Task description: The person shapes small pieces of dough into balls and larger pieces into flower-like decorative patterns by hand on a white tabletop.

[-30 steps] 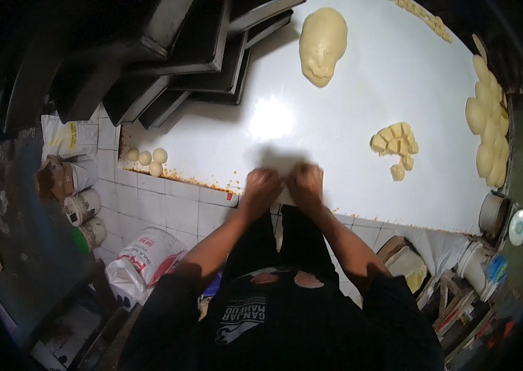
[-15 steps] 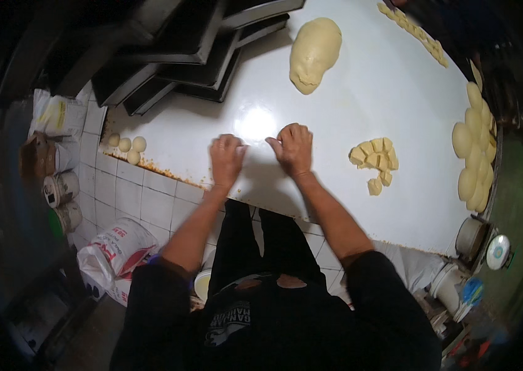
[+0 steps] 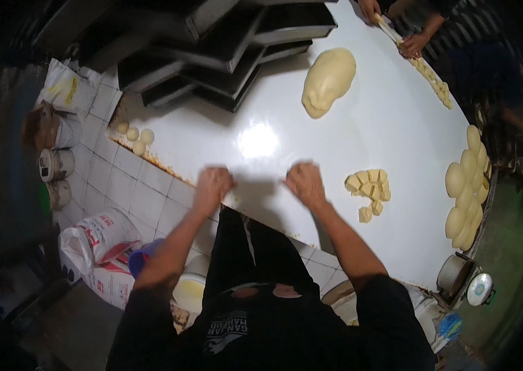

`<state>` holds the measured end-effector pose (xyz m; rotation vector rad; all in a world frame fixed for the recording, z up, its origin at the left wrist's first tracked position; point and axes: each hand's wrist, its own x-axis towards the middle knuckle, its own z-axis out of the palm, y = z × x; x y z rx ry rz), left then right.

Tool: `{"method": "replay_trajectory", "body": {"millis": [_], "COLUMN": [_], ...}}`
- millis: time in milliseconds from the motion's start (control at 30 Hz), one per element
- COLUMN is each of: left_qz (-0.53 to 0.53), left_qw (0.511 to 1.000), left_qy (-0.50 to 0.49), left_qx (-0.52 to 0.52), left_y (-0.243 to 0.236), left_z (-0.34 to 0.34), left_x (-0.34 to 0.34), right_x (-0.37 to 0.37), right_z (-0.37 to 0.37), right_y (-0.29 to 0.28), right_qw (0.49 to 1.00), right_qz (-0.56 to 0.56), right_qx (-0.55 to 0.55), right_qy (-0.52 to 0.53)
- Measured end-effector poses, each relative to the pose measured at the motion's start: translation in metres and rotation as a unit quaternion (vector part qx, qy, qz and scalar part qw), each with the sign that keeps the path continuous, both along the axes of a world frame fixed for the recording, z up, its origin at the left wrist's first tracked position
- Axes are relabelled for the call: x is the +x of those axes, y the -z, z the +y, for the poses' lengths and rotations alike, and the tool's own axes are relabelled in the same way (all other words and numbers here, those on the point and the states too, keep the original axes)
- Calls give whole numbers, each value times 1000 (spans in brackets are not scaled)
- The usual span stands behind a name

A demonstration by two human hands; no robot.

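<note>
Over the near edge of the white table [image 3: 397, 136], my left hand [image 3: 214, 185] is curled closed, its fingers slightly smeared by motion. My right hand [image 3: 304, 182] is likewise curled, a short gap to the right of it. Anything beneath or inside either hand is hidden from view. Right of my right hand lies a cluster of cut dough pieces [image 3: 369, 185], pale yellow and chunky. Beyond both hands rests a large smooth lump of dough [image 3: 329, 80]. Several small dough balls [image 3: 139, 148] sit at the table's left corner.
Stacked dark metal pans [image 3: 230, 55] overhang the table's far left. Another person's hands [image 3: 415, 44] touch a long dough strip [image 3: 432, 80] at the far right. Flattened oval dough pieces [image 3: 457, 180] line the right edge. Sacks [image 3: 103, 238] and a pot [image 3: 453, 272] stand beside the table.
My hands have drawn nearer to my body and further apart, curling more. The view has shifted, bringing the other person's hands on the dough strip into sight.
</note>
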<state>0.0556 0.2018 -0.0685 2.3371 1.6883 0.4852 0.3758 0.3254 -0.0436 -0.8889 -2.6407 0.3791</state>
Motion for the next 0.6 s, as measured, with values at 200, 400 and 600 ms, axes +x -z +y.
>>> {"method": "replay_trajectory", "body": {"millis": [200,400,600], "left_qz": [-84,-108,-28], "left_qw": [983,952,990], "left_qy": [-142,-256,-136], "left_qx": [-86,130,36], "left_y": [12,-20,6], "left_z": [-6,42,-32], "left_x": [56,43,-28], "right_x": [-41,-63,-65], "right_z": [-40,12,-36], "right_y": [7,-13,8], "right_qw": [991,977,935], "right_qz": [114,138,206], "right_qx": [-49,3,-259], "right_qy": [50,162,130]}}
